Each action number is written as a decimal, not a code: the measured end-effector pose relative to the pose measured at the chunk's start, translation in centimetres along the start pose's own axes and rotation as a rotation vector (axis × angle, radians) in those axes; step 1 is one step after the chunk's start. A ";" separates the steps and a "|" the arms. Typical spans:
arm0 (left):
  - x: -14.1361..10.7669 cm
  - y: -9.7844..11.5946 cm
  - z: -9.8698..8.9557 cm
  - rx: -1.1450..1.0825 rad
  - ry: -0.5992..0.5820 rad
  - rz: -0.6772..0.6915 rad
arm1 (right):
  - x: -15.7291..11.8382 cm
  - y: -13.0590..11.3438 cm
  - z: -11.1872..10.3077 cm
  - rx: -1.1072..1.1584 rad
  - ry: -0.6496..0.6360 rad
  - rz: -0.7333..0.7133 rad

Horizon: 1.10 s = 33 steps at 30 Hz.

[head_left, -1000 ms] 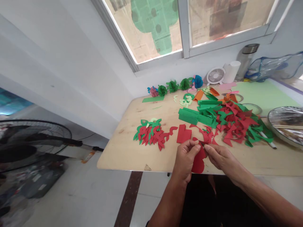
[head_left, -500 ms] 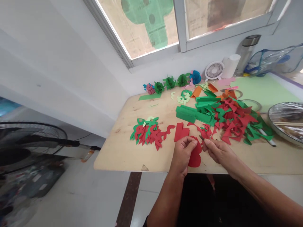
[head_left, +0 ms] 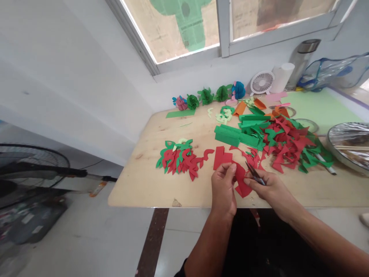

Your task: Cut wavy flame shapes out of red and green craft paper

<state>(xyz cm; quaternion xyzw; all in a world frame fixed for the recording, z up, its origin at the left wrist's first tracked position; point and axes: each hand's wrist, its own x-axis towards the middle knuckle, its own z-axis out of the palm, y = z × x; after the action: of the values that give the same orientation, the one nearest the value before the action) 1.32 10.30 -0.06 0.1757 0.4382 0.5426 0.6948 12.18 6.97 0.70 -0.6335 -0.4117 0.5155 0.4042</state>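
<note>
My left hand (head_left: pixel 224 188) pinches a piece of red paper (head_left: pixel 241 179) between thumb and fingers, just above the table's front edge. My right hand (head_left: pixel 266 188) is closed around a small pair of scissors (head_left: pixel 255 174), whose dark blades point up and left; its fingertips also touch the red paper's right edge. The scissors' handles are mostly hidden in the palm. Just beyond my left hand lies a folded red paper strip (head_left: pixel 221 156). A pile of red and green cut shapes (head_left: pixel 181 159) is to the left, and a heap of red and green scraps (head_left: pixel 285 144) to the right.
Folded green strips (head_left: pixel 229 135) lie mid-table. Along the wall stand paper honeycomb figures (head_left: pixel 206 96), a small white fan (head_left: pixel 262 82) and a bottle (head_left: pixel 304 61). A covered bowl (head_left: pixel 350 146) with chopsticks sits at the right. The table edge (head_left: pixel 138 206) runs in front.
The red paper has been turned, and its lower outline now looks pointed rather than rounded. The scissors have shifted in my right hand, showing more of their blades. The view has moved slightly.
</note>
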 end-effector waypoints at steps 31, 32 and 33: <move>-0.6 -1.3 1.0 0.283 -0.015 -0.008 | 2.4 0.3 -3.6 0.092 -0.008 -0.038; -0.5 -1.4 1.2 0.267 0.010 0.008 | 2.3 0.5 -3.8 0.120 -0.006 -0.036; -0.5 -1.6 1.4 0.251 0.034 0.021 | 2.1 0.8 -3.9 0.158 -0.003 -0.040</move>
<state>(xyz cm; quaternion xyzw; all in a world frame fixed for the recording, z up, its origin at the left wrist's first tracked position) 3.40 9.66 -0.19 0.2566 0.5126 0.4936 0.6540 16.36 8.37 -0.14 -0.5906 -0.3828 0.5392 0.4625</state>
